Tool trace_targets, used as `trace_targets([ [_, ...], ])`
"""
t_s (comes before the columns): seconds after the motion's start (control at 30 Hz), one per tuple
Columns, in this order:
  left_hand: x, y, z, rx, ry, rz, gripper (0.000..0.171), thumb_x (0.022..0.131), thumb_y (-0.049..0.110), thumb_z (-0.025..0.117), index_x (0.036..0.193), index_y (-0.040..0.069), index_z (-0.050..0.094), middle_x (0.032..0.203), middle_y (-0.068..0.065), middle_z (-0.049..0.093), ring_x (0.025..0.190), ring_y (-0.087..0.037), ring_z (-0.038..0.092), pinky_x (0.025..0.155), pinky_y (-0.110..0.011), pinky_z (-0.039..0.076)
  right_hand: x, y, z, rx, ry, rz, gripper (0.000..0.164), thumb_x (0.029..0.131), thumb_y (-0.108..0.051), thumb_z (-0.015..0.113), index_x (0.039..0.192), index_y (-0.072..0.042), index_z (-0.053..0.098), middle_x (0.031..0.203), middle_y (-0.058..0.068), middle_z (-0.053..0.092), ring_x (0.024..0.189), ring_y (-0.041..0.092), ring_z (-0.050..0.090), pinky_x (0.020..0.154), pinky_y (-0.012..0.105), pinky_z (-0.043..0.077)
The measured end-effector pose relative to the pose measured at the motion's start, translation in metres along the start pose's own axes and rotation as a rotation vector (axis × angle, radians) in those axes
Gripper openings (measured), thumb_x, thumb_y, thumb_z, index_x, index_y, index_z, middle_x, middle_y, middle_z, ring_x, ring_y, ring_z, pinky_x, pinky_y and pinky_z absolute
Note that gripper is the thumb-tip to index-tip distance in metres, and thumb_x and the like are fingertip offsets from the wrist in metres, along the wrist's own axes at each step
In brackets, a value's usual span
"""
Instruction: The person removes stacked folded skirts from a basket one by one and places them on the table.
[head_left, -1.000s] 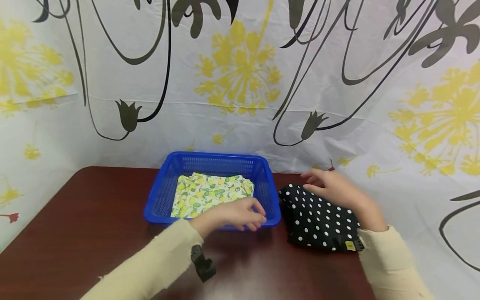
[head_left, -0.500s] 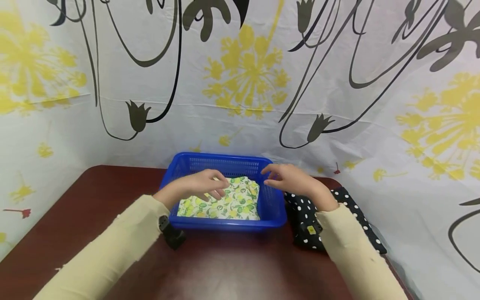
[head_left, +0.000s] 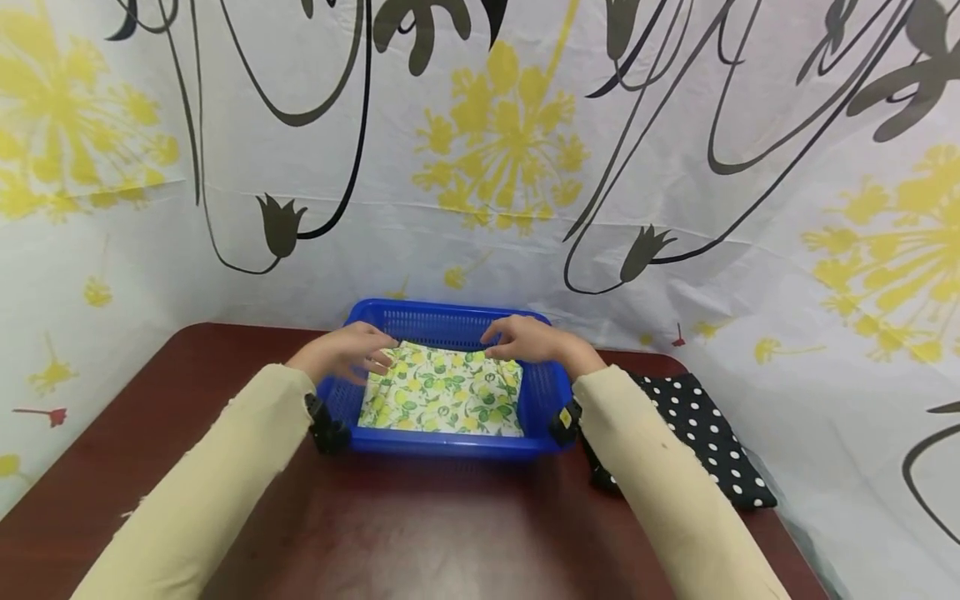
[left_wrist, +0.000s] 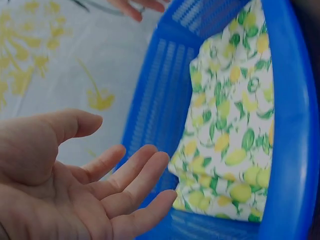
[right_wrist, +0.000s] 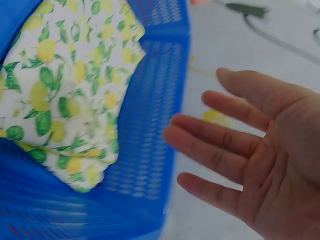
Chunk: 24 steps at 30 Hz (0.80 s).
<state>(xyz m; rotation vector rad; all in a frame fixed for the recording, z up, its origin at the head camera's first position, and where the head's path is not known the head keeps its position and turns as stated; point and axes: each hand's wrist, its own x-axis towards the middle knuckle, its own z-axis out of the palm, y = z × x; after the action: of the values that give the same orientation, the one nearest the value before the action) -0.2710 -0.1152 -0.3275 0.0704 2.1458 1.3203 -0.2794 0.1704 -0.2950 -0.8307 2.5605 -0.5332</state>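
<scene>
A blue plastic basket (head_left: pixel 450 444) stands on the table, with a folded lemon-print cloth (head_left: pixel 446 392) lying flat in it. My left hand (head_left: pixel 347 350) is over the basket's left side, fingers spread and relaxed near the cloth's left edge. Over the right side hovers my right hand (head_left: pixel 534 340), its fingers loosely extended toward the cloth's far right corner. The left wrist view shows the left palm (left_wrist: pixel 75 190) facing the basket with nothing in it. In the right wrist view the right palm (right_wrist: pixel 270 175) holds nothing either.
A black cloth with white polka dots (head_left: pixel 701 425) lies to the right of the basket, partly covered by the right sleeve (head_left: pixel 667 475). The dark red table (head_left: pixel 442 533) meets a white patterned sheet (head_left: pixel 480 267) behind the basket.
My right hand has moved left from above the polka-dot cloth to over the basket. My left hand has shifted left and back from the basket's front right to its left side.
</scene>
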Motion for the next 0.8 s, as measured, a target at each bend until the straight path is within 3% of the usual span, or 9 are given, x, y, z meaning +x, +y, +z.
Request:
trace_targets([
  [0.13,0.008,-0.003,-0.005,-0.056,0.025,-0.053,0.054,0.098,0.023,0.036,0.143,-0.003,0.021,0.137,-0.029,0.034,0.123,-0.039,0.038,0.093,-0.052,0.038,0.011,0.015,0.002,0.148,-0.034,0.084,0.036,0.095,-0.020,0.050,0.127,-0.003,0.051,0.120,0.016,0.054,0.098,0.026,0.060,0.084,0.040,0.047],
  [0.23,0.013,-0.007,-0.007,-0.088,0.059,-0.083,0.063,0.097,0.023,0.037,0.145,-0.003,0.005,0.138,-0.033,0.029,0.124,-0.042,0.036,0.091,-0.053,0.039,0.018,0.024,0.005,0.238,-0.045,0.179,0.038,0.095,-0.022,0.050,0.130,-0.005,0.049,0.124,0.016,0.052,0.104,0.029,0.057,0.089,0.043,0.044],
  [0.4,0.017,-0.010,-0.004,-0.065,0.129,-0.126,0.076,0.095,0.025,0.039,0.141,-0.005,-0.014,0.135,-0.039,0.027,0.121,-0.047,0.037,0.092,-0.056,0.036,0.024,0.037,0.013,0.284,-0.043,0.280,0.041,0.096,-0.019,0.048,0.133,0.000,0.045,0.121,0.022,0.053,0.107,0.031,0.056,0.087,0.042,0.044],
  [0.53,0.025,-0.011,0.001,-0.051,0.126,-0.135,0.073,0.096,0.027,0.039,0.142,-0.008,-0.005,0.141,-0.035,0.018,0.121,-0.049,0.035,0.098,-0.053,0.032,0.022,0.047,0.021,0.311,-0.056,0.358,0.042,0.096,-0.014,0.046,0.134,0.005,0.041,0.117,0.026,0.052,0.107,0.034,0.054,0.088,0.042,0.044],
  [0.63,0.033,-0.012,0.005,-0.105,0.119,-0.160,0.065,0.098,0.028,0.037,0.143,-0.007,0.006,0.142,-0.029,0.022,0.122,-0.045,0.036,0.097,-0.048,0.035,0.022,0.050,0.025,0.320,-0.060,0.413,0.042,0.095,-0.014,0.048,0.132,0.005,0.042,0.116,0.025,0.053,0.105,0.034,0.055,0.089,0.044,0.044],
  [0.8,0.045,-0.017,0.009,-0.038,0.154,-0.193,0.058,0.097,0.028,0.039,0.140,-0.008,0.024,0.140,-0.028,0.028,0.123,-0.042,0.036,0.096,-0.048,0.037,0.024,0.046,0.031,0.320,-0.068,0.528,0.039,0.094,-0.018,0.052,0.125,0.005,0.050,0.111,0.023,0.059,0.097,0.030,0.061,0.080,0.036,0.050],
])
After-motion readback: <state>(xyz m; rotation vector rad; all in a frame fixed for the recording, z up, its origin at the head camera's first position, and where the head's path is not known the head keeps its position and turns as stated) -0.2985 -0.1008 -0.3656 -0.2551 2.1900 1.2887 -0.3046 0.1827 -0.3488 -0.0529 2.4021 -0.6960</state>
